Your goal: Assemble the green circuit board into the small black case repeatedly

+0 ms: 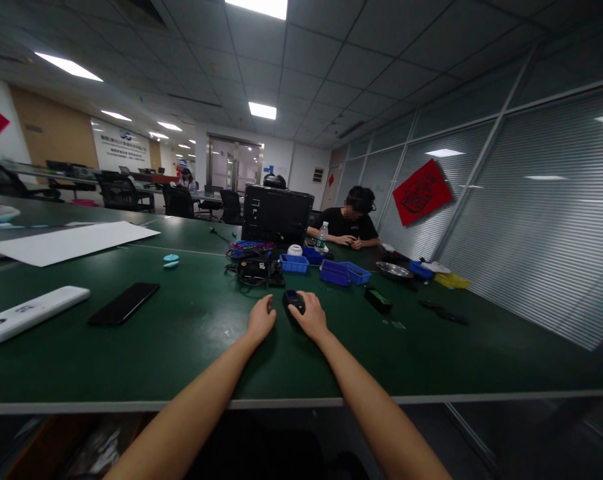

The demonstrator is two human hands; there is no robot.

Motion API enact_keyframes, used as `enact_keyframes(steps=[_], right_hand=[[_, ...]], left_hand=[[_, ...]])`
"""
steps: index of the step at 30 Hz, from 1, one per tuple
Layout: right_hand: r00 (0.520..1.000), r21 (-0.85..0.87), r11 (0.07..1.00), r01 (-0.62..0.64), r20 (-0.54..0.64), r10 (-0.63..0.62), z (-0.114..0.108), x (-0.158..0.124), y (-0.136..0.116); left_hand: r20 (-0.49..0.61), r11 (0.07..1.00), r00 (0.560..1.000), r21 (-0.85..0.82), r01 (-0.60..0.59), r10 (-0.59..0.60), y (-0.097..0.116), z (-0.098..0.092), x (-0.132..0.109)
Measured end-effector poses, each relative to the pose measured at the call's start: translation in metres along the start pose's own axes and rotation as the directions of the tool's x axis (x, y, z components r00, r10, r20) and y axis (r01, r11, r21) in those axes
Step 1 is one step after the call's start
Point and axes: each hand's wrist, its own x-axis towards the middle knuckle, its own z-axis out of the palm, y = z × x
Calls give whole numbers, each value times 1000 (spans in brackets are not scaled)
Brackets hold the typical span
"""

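Note:
My right hand (313,316) grips a small black boxy device (292,299), fingers along its right side and thumb over its near part. The device rests on or just above the green tabletop (196,353); a dark panel shows on its upper face. To the left of it, my left hand (262,319) is held near the table with nothing visible in it. Its thumb stands a little apart from the bent fingers, and the hand does not touch the device. Just beyond both hands lies a black adapter-like box (252,269) with cables.
Blue trays (335,272), a white ball (294,250), a bottle (322,235) and a monitor (276,212) stand ahead. On the right are a black case (378,300) and a metal dish (394,270); on the left, a phone (124,304) and a white device (34,312). A person (348,223) sits opposite.

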Motion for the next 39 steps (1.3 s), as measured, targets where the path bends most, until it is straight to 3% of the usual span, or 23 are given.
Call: enact_keyframes(steps=[4, 9, 11, 14, 17, 19, 29, 39], right_hand=[[995, -139, 990, 35, 102, -21, 12, -2, -8], [976, -258, 952, -166, 95, 196, 5, 10, 23], [941, -308, 900, -308, 41, 336, -5, 14, 43], [851, -336, 791, -510, -66, 521, -21, 16, 72], [779, -332, 713, -618, -139, 611, -31, 14, 90], [758, -329, 691, -644, -153, 634, -35, 13, 94], [758, -338, 691, -639, -122, 641, -37, 14, 91], [837, -159, 826, -541, -1, 548, -28, 18, 89]], left_hand=[[-44, 999, 999, 1, 32, -32, -4, -6, 3], [-36, 999, 999, 10, 35, -35, -3, -7, 3], [-31, 999, 999, 11, 40, -40, -3, -8, 3], [-20, 999, 999, 14, 45, -45, -3, -8, 4], [-7, 999, 999, 28, 39, -39, -4, -8, 4], [-3, 999, 1000, 41, 30, -30, -5, -7, 4], [9, 997, 1000, 81, 17, -18, -11, -4, 5], [13, 994, 1000, 106, 5, -6, -11, -4, 6]])
